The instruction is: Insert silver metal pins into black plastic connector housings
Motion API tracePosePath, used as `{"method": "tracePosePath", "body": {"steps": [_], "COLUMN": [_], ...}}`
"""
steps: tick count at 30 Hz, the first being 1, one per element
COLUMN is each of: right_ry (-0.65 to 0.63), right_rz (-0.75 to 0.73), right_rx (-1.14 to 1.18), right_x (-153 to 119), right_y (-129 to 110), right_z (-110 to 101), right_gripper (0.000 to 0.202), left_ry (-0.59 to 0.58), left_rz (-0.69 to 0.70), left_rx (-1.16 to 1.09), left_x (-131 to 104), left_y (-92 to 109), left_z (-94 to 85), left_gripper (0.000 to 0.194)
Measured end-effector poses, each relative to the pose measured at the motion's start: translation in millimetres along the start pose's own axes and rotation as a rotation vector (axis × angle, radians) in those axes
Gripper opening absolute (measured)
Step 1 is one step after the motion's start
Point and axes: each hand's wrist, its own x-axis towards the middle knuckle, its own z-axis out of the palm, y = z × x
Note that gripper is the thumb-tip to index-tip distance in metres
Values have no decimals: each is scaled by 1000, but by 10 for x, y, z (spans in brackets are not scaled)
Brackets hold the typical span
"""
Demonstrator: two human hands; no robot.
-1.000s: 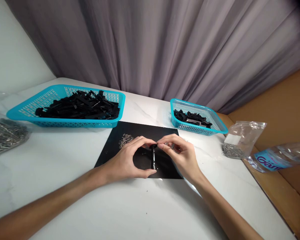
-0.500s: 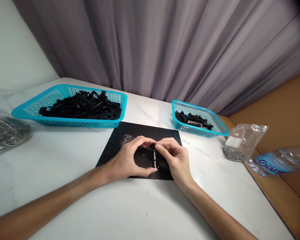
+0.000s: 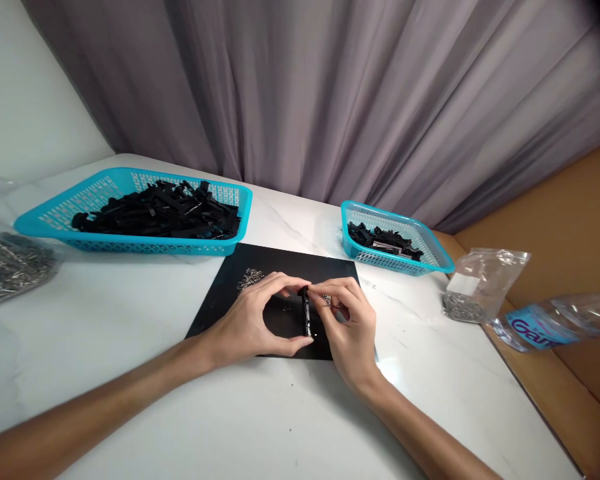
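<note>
My left hand (image 3: 257, 317) grips a narrow black plastic part (image 3: 307, 313) by its two ends, thumb at the near end and fingers at the far end. The part stands lengthwise away from me over a black mat (image 3: 220, 293). My right hand (image 3: 347, 323) is closed, its fingertips pinched at the far end of the part; whether a small piece sits between them is hidden. Small metal pieces (image 3: 250, 279) lie heaped on the mat behind my left hand. More small metal pieces (image 3: 327, 300) show partly behind my right fingers.
A large blue basket (image 3: 150, 245) of black plastic parts stands at the left, a smaller blue basket (image 3: 400, 261) at the right. Clear bags of metal pieces lie at far left (image 3: 17, 267) and right (image 3: 467, 300). A plastic bottle (image 3: 545, 323) lies beside the right bag.
My right thumb has drawn back from the side of the black plastic part, and the fingertips now meet at its far end. My left hand keeps the same grip. The view has shifted slightly.
</note>
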Motion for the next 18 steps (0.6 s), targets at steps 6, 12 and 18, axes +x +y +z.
{"method": "tracePosePath", "body": {"steps": [6, 12, 18], "right_ry": [25, 71, 9], "right_rz": [-39, -110, -183], "right_rx": [-91, -182, -208], "right_x": [-8, -40, -131], "right_y": [-1, 45, 135], "right_z": [16, 14, 41], "right_gripper": [11, 12, 25], "left_ry": [14, 4, 36], "left_rz": [14, 10, 38], "left_rx": [20, 15, 17], "left_x": [1, -4, 6], "left_y": [-16, -15, -12], "left_z": [17, 23, 17], "left_gripper": [62, 63, 62]}}
